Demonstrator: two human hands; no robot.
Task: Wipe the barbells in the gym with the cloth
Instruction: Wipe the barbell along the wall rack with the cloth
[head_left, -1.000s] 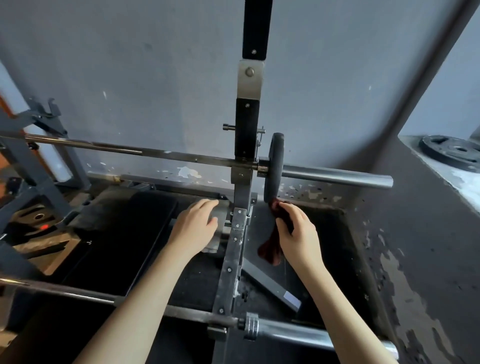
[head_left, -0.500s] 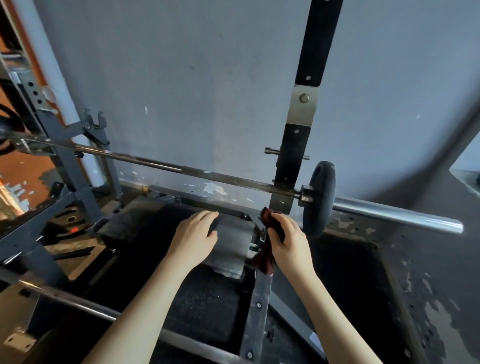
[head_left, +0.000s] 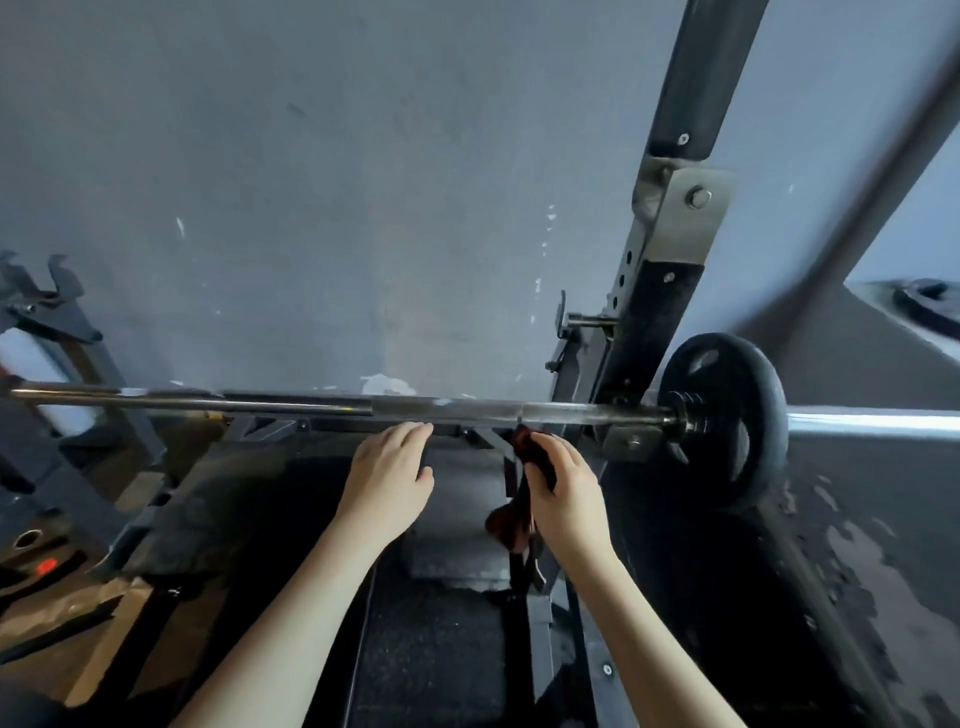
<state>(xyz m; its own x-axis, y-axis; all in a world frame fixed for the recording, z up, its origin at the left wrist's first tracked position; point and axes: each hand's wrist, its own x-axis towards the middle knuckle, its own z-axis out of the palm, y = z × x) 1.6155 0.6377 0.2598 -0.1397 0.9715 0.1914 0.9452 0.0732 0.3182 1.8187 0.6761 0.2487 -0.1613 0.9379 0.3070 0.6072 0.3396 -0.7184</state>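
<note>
a dull grey painted wall (head_left: 363, 182) is filling the upper half of the view. below it, at the right, a dark floor with pale peeling patches (head_left: 857, 571) is spreading out.

a dark metal rack (head_left: 660, 312) is standing against the wall, its right upright leaning across the frame and carrying a bolted steel bracket. a long steel barbell (head_left: 311, 404) is lying level across the rack, running from the left edge of the view, past the right upright and out at the right edge. a dark grey padded surface (head_left: 457, 519) is sitting under the barbell, between the rack's uprights.

a black round weight plate (head_left: 748, 447) is sitting on the barbell just outside the right upright, pushed up against the collar.

the left hand (head_left: 387, 478) is hovering over the far end of the surface, fingers loosely extended towards the barbell and holding nothing; its fingertips are reaching just below the bar, and whether they are touching it cannot be told.

the right hand (head_left: 561, 488) is curling its fingers and thumb round a dark red cloth (head_left: 511, 519), near the right upright of the rack. the cloth's bunched upper end is coming up to the underside of the barbell, close inside the upright, while its loose end is hanging below the hand, over the right edge of the surface. contact between cloth and bar is not clear.
</note>
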